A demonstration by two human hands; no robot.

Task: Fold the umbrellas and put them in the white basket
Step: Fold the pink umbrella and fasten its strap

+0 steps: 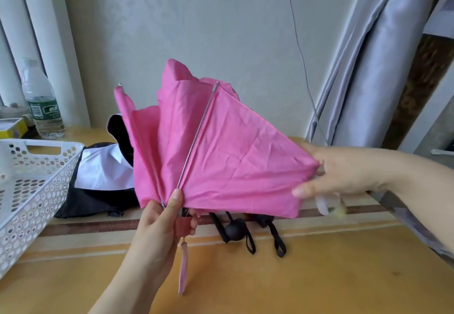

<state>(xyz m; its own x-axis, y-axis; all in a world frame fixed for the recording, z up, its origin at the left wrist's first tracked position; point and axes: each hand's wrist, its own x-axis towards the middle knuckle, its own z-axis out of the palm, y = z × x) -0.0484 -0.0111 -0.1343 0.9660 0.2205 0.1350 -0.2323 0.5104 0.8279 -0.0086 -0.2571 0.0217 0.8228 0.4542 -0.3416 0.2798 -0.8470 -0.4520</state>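
Yellow wooden table (319, 277) nearest, left hand (157, 225) gripping the pink umbrella (221, 146) by its handle above it, right hand (344, 171) pinching the canopy edge, black umbrellas (98, 191) behind, white basket (36, 178) left of them, water bottle (41, 102), pale wall (196, 31), grey curtain (368, 68) beyond.

Left hand (162, 222), entering from the lower edge on a bare forearm, is raised with its fingers curled round a handle and the thumb extended upward along a rib. Right hand (344, 173), entering from the right edge on a bare forearm held roughly level, reaches leftward; its thumb and fingers pinch a corner of fabric. The two hands are well apart, the right one higher than the left.
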